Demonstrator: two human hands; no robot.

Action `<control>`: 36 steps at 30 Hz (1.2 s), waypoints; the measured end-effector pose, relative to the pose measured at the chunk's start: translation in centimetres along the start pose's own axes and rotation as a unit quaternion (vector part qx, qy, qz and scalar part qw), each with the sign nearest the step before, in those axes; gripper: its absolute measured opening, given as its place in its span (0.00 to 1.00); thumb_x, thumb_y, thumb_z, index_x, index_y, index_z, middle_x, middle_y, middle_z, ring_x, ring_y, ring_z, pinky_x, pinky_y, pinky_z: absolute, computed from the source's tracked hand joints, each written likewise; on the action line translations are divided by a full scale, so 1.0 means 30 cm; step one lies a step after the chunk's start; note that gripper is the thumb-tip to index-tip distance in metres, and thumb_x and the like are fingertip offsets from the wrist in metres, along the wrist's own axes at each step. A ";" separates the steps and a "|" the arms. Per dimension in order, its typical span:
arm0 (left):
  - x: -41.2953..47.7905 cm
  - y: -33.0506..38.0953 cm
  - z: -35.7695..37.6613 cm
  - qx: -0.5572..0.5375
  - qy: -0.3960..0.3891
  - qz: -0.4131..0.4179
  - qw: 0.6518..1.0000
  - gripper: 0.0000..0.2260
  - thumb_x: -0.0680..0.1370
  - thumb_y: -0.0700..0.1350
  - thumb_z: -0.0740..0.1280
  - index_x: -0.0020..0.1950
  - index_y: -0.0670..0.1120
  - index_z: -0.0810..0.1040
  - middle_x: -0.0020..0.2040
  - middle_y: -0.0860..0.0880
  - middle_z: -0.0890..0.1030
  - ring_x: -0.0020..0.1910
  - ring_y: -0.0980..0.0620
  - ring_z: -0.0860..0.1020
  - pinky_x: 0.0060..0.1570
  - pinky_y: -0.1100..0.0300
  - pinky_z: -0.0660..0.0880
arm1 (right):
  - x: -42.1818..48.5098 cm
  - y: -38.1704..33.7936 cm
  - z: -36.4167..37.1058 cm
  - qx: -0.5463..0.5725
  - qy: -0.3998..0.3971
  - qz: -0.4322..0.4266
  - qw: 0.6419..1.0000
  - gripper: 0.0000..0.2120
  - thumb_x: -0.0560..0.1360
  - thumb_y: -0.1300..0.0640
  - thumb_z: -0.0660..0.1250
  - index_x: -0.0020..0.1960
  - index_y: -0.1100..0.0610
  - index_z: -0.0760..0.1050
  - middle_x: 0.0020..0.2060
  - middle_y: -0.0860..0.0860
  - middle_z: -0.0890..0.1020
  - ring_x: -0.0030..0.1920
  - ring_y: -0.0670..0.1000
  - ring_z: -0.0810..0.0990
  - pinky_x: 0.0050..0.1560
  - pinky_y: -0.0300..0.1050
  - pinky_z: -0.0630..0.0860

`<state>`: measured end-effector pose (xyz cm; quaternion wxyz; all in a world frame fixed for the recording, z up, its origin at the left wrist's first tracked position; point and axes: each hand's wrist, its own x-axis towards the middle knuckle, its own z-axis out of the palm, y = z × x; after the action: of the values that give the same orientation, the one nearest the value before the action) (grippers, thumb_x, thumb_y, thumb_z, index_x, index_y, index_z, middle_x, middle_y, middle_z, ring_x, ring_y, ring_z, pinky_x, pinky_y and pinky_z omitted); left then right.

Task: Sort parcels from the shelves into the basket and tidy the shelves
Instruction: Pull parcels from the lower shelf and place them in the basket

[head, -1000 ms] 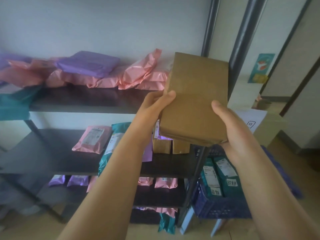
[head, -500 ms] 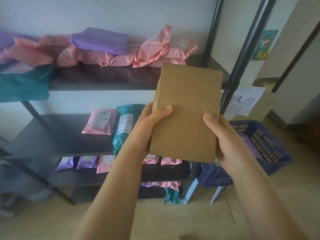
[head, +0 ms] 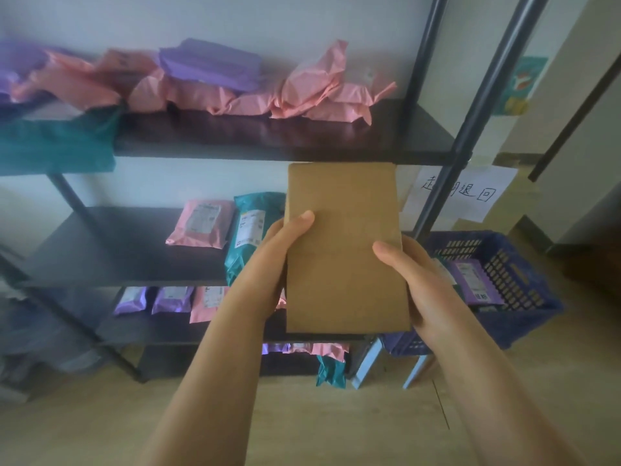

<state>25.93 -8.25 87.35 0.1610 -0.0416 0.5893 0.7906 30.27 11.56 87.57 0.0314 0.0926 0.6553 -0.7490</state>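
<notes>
In front of a dark metal shelving unit, a plain brown cardboard parcel [head: 342, 264] is held upright in mid-air at chest height by a person using both hands, its blank face turned to the camera. The left hand [head: 268, 264] grips the parcel's left edge, thumb pressed across the front and fingers curled out of sight behind; the right hand [head: 420, 284] grips the right edge the same way, thumb on the front. The parcel hangs level with the middle shelf [head: 117, 250] and just left of a blue plastic basket [head: 524, 324], which stands on pale blue legs [head: 366, 364] beside the unit and holds a purple labelled parcel [head: 473, 280]. Behind the left hand, a teal parcel [head: 248, 230] leans at the middle shelf's front edge, with a pink labelled parcel [head: 201, 223] lying flat just beside it. On the top shelf [head: 268, 136], crumpled pink mailers [head: 302, 99] lie in a loose row under a purple mailer [head: 211, 65], while a teal bag [head: 57, 146] droops over the shelf's left end. Two small purple parcels [head: 131, 299] and a pink one [head: 208, 302] line the lower shelf. A handwritten paper sign [head: 470, 193] is partly hidden behind the unit's right post [head: 470, 129].
</notes>
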 end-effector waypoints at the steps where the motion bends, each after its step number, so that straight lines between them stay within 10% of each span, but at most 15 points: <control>1: -0.003 0.002 0.003 -0.008 0.005 0.000 1.000 0.21 0.72 0.59 0.71 0.63 0.55 0.73 0.57 0.49 0.84 0.54 0.47 0.83 0.59 0.44 0.77 | -0.001 -0.004 0.002 -0.008 -0.005 -0.004 1.000 0.30 0.62 0.42 0.74 0.63 0.45 0.76 0.52 0.47 0.86 0.50 0.47 0.86 0.50 0.49 0.79; 12: 0.049 -0.023 0.145 0.061 0.122 0.083 0.987 0.37 0.64 0.70 0.69 0.71 0.60 0.66 0.64 0.53 0.76 0.60 0.49 0.77 0.62 0.45 0.75 | 0.053 0.002 -0.066 -0.123 0.029 -0.059 0.990 0.26 0.73 0.43 0.72 0.67 0.39 0.66 0.60 0.37 0.77 0.59 0.39 0.76 0.54 0.39 0.73; 16: 0.066 -0.007 0.136 0.033 0.078 0.070 0.994 0.27 0.69 0.65 0.70 0.67 0.60 0.73 0.64 0.54 0.78 0.62 0.49 0.77 0.66 0.43 0.72 | 0.075 -0.023 -0.116 -0.041 0.042 0.010 0.998 0.41 0.67 0.39 0.72 0.76 0.43 0.61 0.57 0.40 0.75 0.60 0.49 0.74 0.59 0.56 0.74; 23: 0.066 -0.031 0.187 0.041 -0.020 0.048 0.998 0.23 0.73 0.60 0.70 0.67 0.61 0.73 0.59 0.51 0.82 0.55 0.47 0.83 0.56 0.46 0.79 | 0.088 -0.012 -0.150 -0.079 -0.096 0.022 0.992 0.52 0.57 0.23 0.70 0.77 0.38 0.60 0.69 0.42 0.73 0.68 0.48 0.73 0.69 0.55 0.69; 32: 0.067 0.029 0.240 0.132 -0.016 0.086 0.987 0.18 0.74 0.60 0.69 0.64 0.65 0.74 0.57 0.57 0.82 0.55 0.52 0.82 0.58 0.50 0.78 | 0.102 -0.009 -0.186 -0.006 -0.126 0.044 0.991 0.35 0.65 0.33 0.71 0.69 0.43 0.72 0.60 0.47 0.82 0.60 0.53 0.82 0.62 0.59 0.77; 36: 0.095 0.002 0.242 0.096 0.059 0.044 0.993 0.32 0.67 0.73 0.66 0.65 0.58 0.76 0.62 0.56 0.81 0.62 0.51 0.78 0.66 0.44 0.72 | 0.095 -0.019 -0.210 0.160 -0.146 0.066 0.974 0.31 0.69 0.40 0.69 0.69 0.52 0.73 0.59 0.53 0.84 0.60 0.55 0.83 0.59 0.55 0.79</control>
<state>24.11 -0.81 88.87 0.0942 -0.0468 0.6722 0.7328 28.00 18.06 86.82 0.1607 0.0295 0.5079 -0.8458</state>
